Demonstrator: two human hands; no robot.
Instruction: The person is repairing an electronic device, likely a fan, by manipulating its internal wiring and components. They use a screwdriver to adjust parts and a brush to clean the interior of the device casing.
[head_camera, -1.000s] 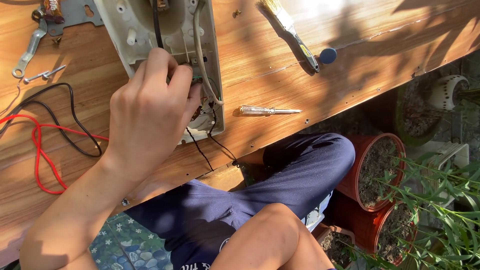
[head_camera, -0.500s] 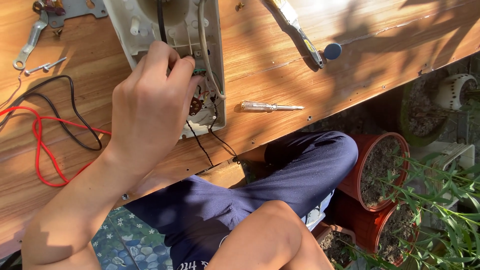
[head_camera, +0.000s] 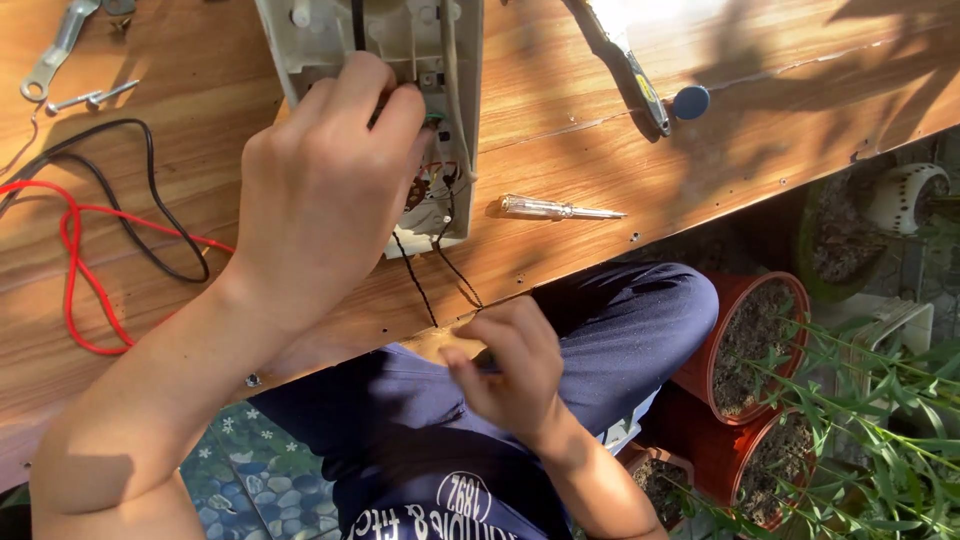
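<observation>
Surface: wooden table (head_camera: 620, 230), sunlit, flowerpots (head_camera: 745, 345) below to the right.
Left hand: left hand (head_camera: 325, 185) clenched over the grey plastic housing (head_camera: 440, 60), fingertips pressing among its wiring.
Right hand: right hand (head_camera: 510, 365) at the table edge, seemingly pinching the thin black wires (head_camera: 440, 275); grip partly hidden.
Nearby: screwdriver (head_camera: 555, 209) just right of the housing; red cable (head_camera: 85, 260) left.
Advice: keep the housing pinned flat, draw wires gently, avoid tugging the terminals.

Bare table (head_camera: 760, 150) right of the screwdriver (head_camera: 555, 209); red wire (head_camera: 75, 270) clutters the left.
</observation>
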